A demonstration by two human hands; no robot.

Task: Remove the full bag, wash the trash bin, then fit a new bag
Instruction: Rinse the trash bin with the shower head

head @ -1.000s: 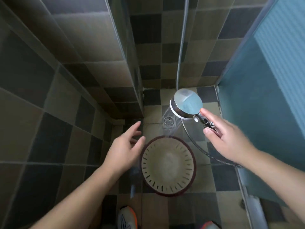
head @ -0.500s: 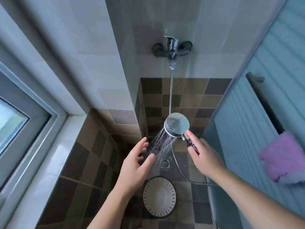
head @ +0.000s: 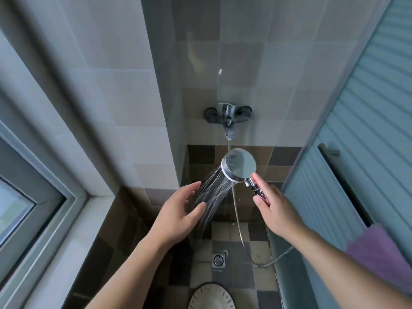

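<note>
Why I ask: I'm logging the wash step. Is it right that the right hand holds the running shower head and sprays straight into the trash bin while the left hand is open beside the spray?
Not quite. In the head view the right hand holds the shower head, but the spray passes the open left hand toward the wall, not the trash bin, which sits at the bottom edge.

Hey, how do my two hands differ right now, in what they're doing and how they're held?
The right hand grips the shower head's handle; the left hand holds nothing. The right hand's fingers curl round the handle, while the left hand's fingers are spread and relaxed. The left hand sits at the spray; the right hand is behind the shower head, out of it. Both are bare and raised above the trash bin.
</note>
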